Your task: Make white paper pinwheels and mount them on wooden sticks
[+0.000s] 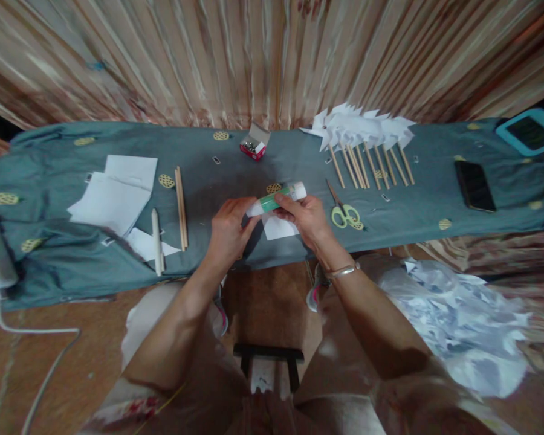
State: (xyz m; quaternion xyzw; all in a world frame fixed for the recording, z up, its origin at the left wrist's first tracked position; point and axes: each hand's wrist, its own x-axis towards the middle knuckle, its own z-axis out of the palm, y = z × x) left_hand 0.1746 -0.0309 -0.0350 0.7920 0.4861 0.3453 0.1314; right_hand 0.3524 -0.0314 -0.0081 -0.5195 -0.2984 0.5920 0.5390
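Both my hands are on a green and white glue stick (268, 202), held tilted over the front middle of the cloth-covered table. My left hand (230, 228) is closed on its white left end. My right hand (306, 219) wraps the green barrel near the other end, the thumb lying on top. Below the glue stick lies a small white sheet of paper (278, 228), partly hidden by my hands. Scissors (343, 211) with light green handles rest just right of my right hand. Behind the hands stands an opened small red box (254, 145) of metal pins or tacks.
Paper pinwheels (367, 130) on sticks lie in a row at back right. A phone (475, 185) and a blue-framed tablet (530, 132) are farther right. To the left are white sheets (113, 199), a white pen-like tool (156, 241) and wooden sticks (181, 208). A bag of paper scraps (457, 320) sits below.
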